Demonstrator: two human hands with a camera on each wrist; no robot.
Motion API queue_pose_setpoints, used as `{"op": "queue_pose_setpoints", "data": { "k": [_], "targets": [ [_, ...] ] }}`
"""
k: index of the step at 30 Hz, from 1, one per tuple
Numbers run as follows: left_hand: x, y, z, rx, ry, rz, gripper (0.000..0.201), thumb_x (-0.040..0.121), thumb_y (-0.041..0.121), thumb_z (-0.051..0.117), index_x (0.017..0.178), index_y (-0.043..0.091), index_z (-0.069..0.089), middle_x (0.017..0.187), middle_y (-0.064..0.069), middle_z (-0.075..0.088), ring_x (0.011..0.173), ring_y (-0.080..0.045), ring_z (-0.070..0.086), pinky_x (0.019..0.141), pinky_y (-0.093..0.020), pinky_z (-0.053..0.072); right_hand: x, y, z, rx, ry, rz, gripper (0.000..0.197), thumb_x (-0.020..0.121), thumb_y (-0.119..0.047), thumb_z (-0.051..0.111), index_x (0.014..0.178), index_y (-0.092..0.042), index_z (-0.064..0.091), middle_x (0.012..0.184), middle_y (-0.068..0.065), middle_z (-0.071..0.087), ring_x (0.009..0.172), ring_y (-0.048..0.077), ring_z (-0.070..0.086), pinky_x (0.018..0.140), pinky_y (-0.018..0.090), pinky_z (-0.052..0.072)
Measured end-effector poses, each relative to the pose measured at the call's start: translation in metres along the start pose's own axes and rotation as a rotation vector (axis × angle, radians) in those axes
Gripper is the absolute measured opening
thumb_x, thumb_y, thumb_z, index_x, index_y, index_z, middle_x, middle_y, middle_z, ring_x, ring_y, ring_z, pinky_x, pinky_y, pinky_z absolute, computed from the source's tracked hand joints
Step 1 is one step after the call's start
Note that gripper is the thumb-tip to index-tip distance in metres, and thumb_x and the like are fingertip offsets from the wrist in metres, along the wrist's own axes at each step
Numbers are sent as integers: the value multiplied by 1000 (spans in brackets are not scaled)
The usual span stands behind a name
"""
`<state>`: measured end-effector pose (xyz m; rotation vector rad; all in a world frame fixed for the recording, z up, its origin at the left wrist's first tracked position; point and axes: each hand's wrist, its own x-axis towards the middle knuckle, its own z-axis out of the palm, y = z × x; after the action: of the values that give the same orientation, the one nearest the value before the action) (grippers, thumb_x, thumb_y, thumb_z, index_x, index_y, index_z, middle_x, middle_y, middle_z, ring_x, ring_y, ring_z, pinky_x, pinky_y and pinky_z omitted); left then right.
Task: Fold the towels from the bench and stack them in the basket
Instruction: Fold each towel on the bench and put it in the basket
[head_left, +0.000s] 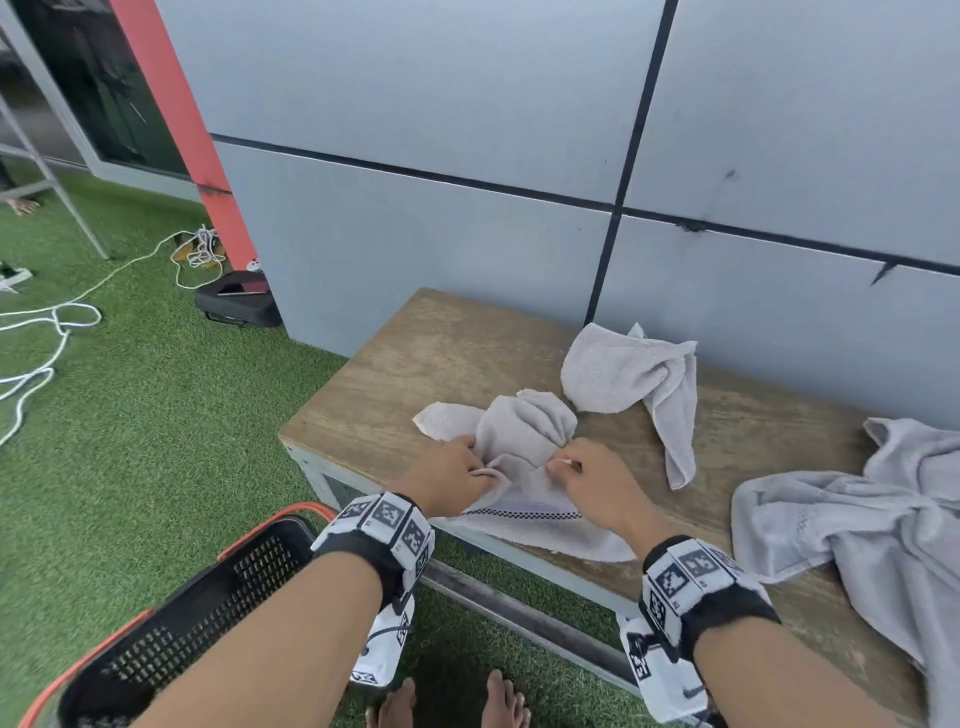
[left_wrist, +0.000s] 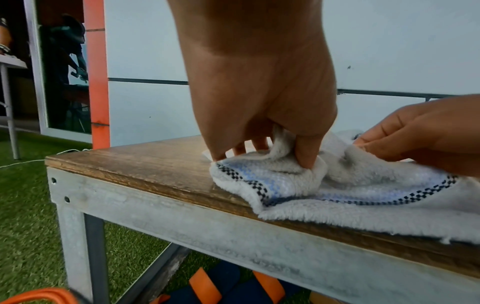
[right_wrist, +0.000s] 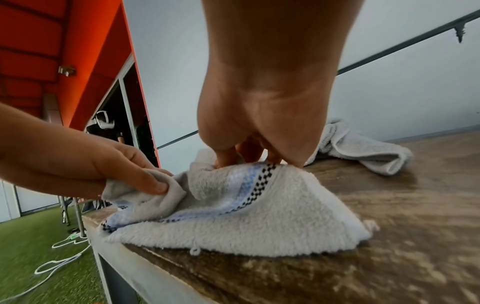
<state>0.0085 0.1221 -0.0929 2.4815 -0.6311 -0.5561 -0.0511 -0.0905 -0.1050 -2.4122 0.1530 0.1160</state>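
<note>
While the nearest towel (head_left: 524, 441) lies bunched at the front-left corner of the surface (head_left: 415, 364), both hands work it: left hand (head_left: 452, 475) pinches a fold of terry between thumb and fingers at the towel's left edge, right hand (head_left: 587, 480) pinches the banded hem just beside it. In the left wrist view the left thumb (left_wrist: 309, 152) presses the fold down against the fingers, and the checkered band (left_wrist: 249, 181) curls under it. In the right wrist view the right hand's fingertips (right_wrist: 226, 158) close on the hem where the band crests, so the cloth tents up from that point. My read: the two grips sit close together on one edge to find and separate the corners, so the towel can be pulled out flat before the first fold; nothing looks folded yet. The front edge of the towel overhangs the surface lip slightly, which gives the fingers room to get under it. Second towel (head_left: 628, 379) is crumpled near the wall, apart from the first; third towel (head_left: 857, 519) sprawls at the right end, partly out of frame. Basket (head_left: 171, 629) sits on the grass at the person's left, below the surface; no towel shows in the part I can see, though its bottom is mostly hidden by the left forearm. Risk as I see it: terry is limp, so a one-sided pull would drag the whole bunch.
</note>
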Motion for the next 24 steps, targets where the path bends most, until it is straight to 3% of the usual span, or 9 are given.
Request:
{"op": "queue_pose_setpoints", "data": {
  "k": [2,4,8,10,12,14,17,21,24],
  "targets": [
    [3,1,-1,-86,49,-11,42,99,30,54,70,2,61,86,-8,55,67,-20,50,61,-30,38,-1,0,-8,10,24,-2,27,101,-22,53,76,-16,63,87,-3,56,75,12,52,63,21,35],
    [4,5,-5,-174,117,-14,42,97,24,57,60,7,50,65,-8,48,54,-17,38,53,-29,32,-2,-2,-17,24,74,-7,28,100,-23,53,78,-8,62,86,5,61,72,19,56,62,29,37],
    [5,12,-13,-320,213,25,39,96,18,56,66,-8,54,55,8,56,53,-18,34,50,-29,27,-2,-9,-31,142,259,-42,28,100,-22,55,76,-9,64,71,0,60,61,12,49,58,31,33],
    [8,12,-13,-307,230,34,39,96,22,57,74,-9,62,74,-1,63,61,-19,43,56,-30,32,-3,-8,-30,157,220,-21,29,100,-24,55,80,-5,67,67,-1,59,56,10,46,56,29,33],
    [11,8,-11,-193,207,16,34,96,26,58,79,2,75,118,0,62,91,-17,59,75,-27,41,-3,-2,-25,57,146,-16,34,98,-24,55,73,-2,61,62,1,55,56,9,42,59,30,33],
    [10,4,-6,-117,118,14,39,95,25,58,60,12,68,139,4,49,113,-22,57,91,-31,43,-1,8,-17,-28,110,-25,33,97,-24,55,72,-4,64,74,4,63,78,9,51,72,32,38],
    [8,5,1,-3,6,6,50,96,24,56,46,21,46,110,-12,56,100,-30,53,88,-41,45,-5,13,-7,-16,20,15,24,97,-28,55,77,-26,69,102,-4,63,96,12,55,80,33,41],
    [11,10,1,-100,58,-8,47,96,23,57,52,14,42,60,0,41,53,-10,37,55,-28,32,-10,9,-9,62,56,11,28,99,-23,52,78,-9,64,75,-2,59,56,4,45,58,25,36],
    [9,8,-1,-214,88,-33,48,92,21,61,49,16,38,46,4,34,42,-8,28,49,-27,26,-13,11,-14,157,150,-8,27,101,-25,52,83,-8,63,71,4,59,54,2,41,55,22,32]
  ]
}}
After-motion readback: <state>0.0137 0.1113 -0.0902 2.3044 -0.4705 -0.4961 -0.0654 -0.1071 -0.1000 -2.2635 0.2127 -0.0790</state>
